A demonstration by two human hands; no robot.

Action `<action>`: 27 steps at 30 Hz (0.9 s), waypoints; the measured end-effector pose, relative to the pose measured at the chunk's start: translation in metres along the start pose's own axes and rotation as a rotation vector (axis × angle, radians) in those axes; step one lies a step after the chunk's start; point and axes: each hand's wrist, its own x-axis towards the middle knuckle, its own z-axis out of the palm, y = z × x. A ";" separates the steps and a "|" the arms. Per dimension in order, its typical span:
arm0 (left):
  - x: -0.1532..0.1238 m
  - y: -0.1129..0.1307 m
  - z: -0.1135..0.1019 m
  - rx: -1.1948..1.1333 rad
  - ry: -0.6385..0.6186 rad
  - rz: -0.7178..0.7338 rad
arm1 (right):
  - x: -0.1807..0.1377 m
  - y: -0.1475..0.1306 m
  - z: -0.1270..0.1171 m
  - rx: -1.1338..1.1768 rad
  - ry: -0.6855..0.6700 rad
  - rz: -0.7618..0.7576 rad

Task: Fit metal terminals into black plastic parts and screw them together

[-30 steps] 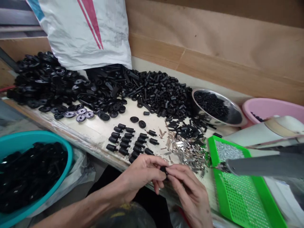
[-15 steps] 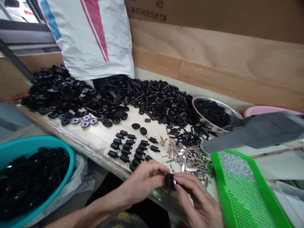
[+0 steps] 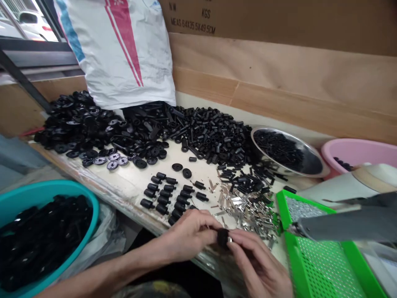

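Both hands meet at the near counter (image 3: 130, 178) edge, bottom centre. Left hand (image 3: 189, 234) fingers are closed around a small black part (image 3: 222, 238). Right hand (image 3: 260, 265) fingers pinch it narrow from the other side. The part is mostly covered by fingertips; we see only a dark rounded matte end, likely plastic. There's a shiny speck (image 3: 230, 239) where the right fingertips touch it, too small to ID. The right wrist is cut off by the bottom edge, and the lap area below is blurred.

A grey tool (image 3: 347, 223) with a smooth, tapered body enters from the right w/ a metal tip over the green tray (image 3: 281, 198); its holder is out of frame. The tray is bright plastic w/ a perforated floor, its far end filled w/ tiny silvery bits we can't resolve.

Just beyond the hands there's a loose heap of thin bright metal clips (image 3: 248, 209). Left of them, short black pegs (image 3: 169, 192) stand in rough rows. Further back is a big pile of black tubes (image 3: 214, 128), and at far left flat black discs (image 3: 77, 124), some w/ pale faces.

The steel bowl (image 3: 322, 165) is glossy and holds thin black pieces. The pink basin (image 3: 356, 145) is partly hidden, contents barely seen. The teal basin (image 3: 46, 186) at lower left is cut off, its dark contents unclear. A woven white sack (image 3: 124, 49) w/ red stripes leans on brown cardboard (image 3: 279, 62).
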 end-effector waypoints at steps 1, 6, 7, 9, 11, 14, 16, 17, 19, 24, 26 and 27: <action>0.003 0.003 -0.006 0.135 0.016 0.055 | 0.002 0.002 -0.002 -0.022 0.013 -0.007; 0.023 -0.003 -0.033 0.705 0.120 0.194 | 0.007 0.008 -0.013 -0.062 0.133 0.059; 0.026 -0.010 -0.037 0.782 0.114 0.220 | 0.007 0.009 -0.014 -0.061 0.145 0.075; 0.030 -0.025 -0.040 0.890 0.077 0.276 | 0.007 0.010 -0.016 -0.057 0.159 0.096; 0.035 -0.038 -0.041 0.937 0.036 0.303 | 0.007 0.011 -0.016 -0.049 0.170 0.101; 0.043 -0.044 -0.040 0.899 0.022 0.263 | 0.006 0.013 -0.017 -0.029 0.177 0.124; 0.048 -0.037 -0.040 0.809 0.042 0.205 | 0.006 0.014 -0.018 -0.007 0.175 0.152; 0.050 -0.031 -0.040 0.747 0.048 0.178 | 0.006 0.015 -0.019 0.003 0.177 0.165; 0.051 -0.015 -0.040 0.571 0.032 0.135 | 0.008 0.016 -0.022 0.019 0.175 0.187; 0.038 0.015 -0.027 -0.211 -0.092 -0.044 | 0.016 0.013 -0.024 0.107 0.120 0.222; 0.031 0.017 -0.017 -0.451 -0.093 -0.080 | 0.018 0.010 -0.021 0.181 0.126 0.255; 0.028 0.017 -0.012 -0.528 -0.092 -0.085 | 0.018 0.009 -0.018 0.230 0.133 0.276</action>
